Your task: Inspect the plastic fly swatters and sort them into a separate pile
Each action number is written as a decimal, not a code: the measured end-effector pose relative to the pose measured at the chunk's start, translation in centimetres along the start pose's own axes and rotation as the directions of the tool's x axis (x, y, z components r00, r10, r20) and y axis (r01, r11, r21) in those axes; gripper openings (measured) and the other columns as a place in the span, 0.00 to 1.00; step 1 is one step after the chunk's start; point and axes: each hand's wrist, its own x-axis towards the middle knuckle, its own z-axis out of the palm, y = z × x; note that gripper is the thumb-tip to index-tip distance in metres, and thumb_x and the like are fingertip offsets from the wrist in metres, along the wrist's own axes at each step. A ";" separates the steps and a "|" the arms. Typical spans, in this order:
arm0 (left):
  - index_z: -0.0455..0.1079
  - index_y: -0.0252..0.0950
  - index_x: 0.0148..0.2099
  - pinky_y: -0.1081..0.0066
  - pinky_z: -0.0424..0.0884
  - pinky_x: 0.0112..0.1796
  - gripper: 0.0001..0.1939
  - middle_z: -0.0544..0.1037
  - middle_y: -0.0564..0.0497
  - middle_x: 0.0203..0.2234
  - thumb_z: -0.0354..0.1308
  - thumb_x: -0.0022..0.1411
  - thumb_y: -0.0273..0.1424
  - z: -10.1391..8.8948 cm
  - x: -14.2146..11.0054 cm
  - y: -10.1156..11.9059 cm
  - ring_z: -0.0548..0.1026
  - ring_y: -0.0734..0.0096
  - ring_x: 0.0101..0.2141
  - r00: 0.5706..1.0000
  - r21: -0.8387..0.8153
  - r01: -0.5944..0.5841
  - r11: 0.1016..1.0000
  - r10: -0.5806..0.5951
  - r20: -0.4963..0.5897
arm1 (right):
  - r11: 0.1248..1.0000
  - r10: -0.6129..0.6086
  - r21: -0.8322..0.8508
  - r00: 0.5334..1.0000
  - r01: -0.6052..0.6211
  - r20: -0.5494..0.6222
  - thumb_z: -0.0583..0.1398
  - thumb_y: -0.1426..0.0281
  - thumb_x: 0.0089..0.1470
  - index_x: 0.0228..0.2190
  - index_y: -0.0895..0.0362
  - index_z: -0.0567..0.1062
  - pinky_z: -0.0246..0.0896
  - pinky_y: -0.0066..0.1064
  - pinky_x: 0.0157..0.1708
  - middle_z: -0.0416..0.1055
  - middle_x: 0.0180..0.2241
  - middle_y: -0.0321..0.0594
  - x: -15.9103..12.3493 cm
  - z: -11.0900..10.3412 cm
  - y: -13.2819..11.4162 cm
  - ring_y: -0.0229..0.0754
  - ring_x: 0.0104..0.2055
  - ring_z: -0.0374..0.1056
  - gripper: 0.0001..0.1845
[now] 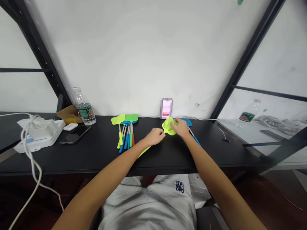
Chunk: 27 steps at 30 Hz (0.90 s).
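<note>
Both hands are on one yellow-green fly swatter [168,126] above the black table. My left hand [155,136] is closed around its shaft just below the head, and the handle slants out beneath my forearm. With thumb and fingers, my right hand [180,127] pinches the right edge of the mesh head. Behind that hand a blue fly swatter [195,138] lies on the table, its head partly covered. To the left lies a bunch of several fly swatters [126,134], with yellow, green and blue heads and handles in yellow, blue, green and red.
At the left stand a water bottle [85,110], a cardboard box [69,114] and a white case with cables [40,134]. A dark phone [75,134] lies beside a small white case [70,126]. A lit phone [166,108] leans against the wall. A short cable [225,138] lies at the right.
</note>
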 end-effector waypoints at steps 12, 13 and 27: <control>0.59 0.35 0.20 0.72 0.50 0.25 0.14 0.60 0.56 0.15 0.48 0.58 0.32 0.2 0.0 -0.6 0.59 0.76 0.21 0.998 0.089 -0.066 0.994 0.067 -0.007 | 0.997 -0.017 0.071 0.998 0.013 0.055 0.57 0.61 0.49 0.29 0.58 0.74 0.54 0.29 0.32 0.73 0.28 0.39 0.3 -0.1 0.6 0.41 0.31 0.65 0.13; 0.59 0.35 0.20 0.72 0.50 0.25 0.14 0.60 0.56 0.16 0.48 0.58 0.32 0.2 0.0 -0.6 0.59 0.76 0.21 0.998 0.090 -0.067 0.994 0.068 -0.010 | 0.997 -0.015 0.082 0.998 0.010 0.060 0.57 0.61 0.49 0.29 0.58 0.74 0.54 0.28 0.32 0.73 0.29 0.39 0.4 -0.1 0.7 0.40 0.32 0.65 0.13; 0.58 0.36 0.21 0.72 0.50 0.24 0.14 0.60 0.56 0.16 0.48 0.57 0.31 0.1 -0.1 -0.5 0.57 0.76 0.21 0.998 0.071 -0.056 0.996 0.058 -0.021 | 0.986 0.017 0.162 0.997 -0.030 0.078 0.58 0.60 0.50 0.33 0.57 0.74 0.57 0.28 0.32 0.74 0.30 0.38 0.2 0.0 0.7 0.39 0.33 0.68 0.14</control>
